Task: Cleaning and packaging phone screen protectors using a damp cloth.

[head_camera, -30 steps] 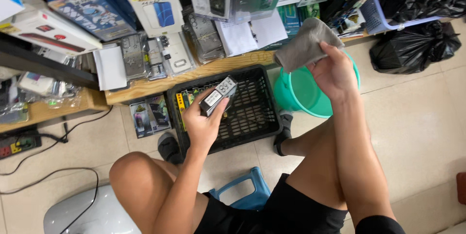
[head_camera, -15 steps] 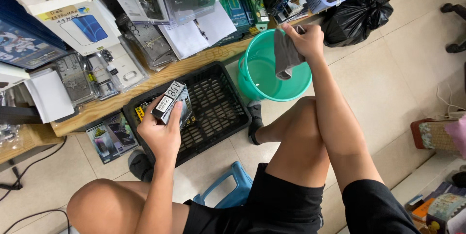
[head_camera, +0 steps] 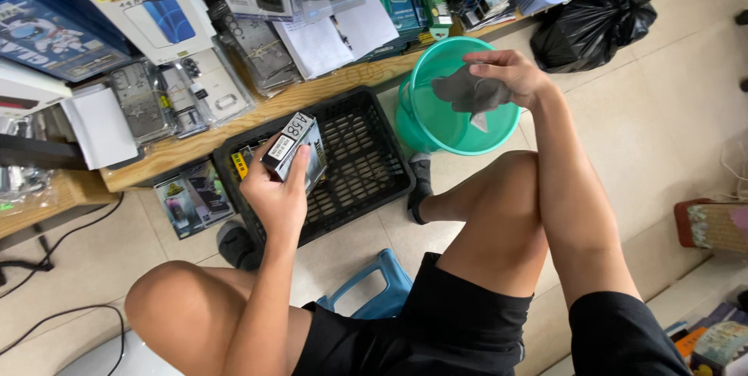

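While the person sits on a blue stool [head_camera: 374,286], a small grey box [head_camera: 294,150] is clasped in the left hand [head_camera: 279,193] above a black crate [head_camera: 351,162] on the floor. A grey cloth [head_camera: 470,94] is pinched between the fingers of the right hand [head_camera: 510,76] over a green bucket [head_camera: 436,123], just beside the crate.

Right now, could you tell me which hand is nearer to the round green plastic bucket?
Right hand, directly over the round green plastic bucket with a grey cloth; left hand is farther off.
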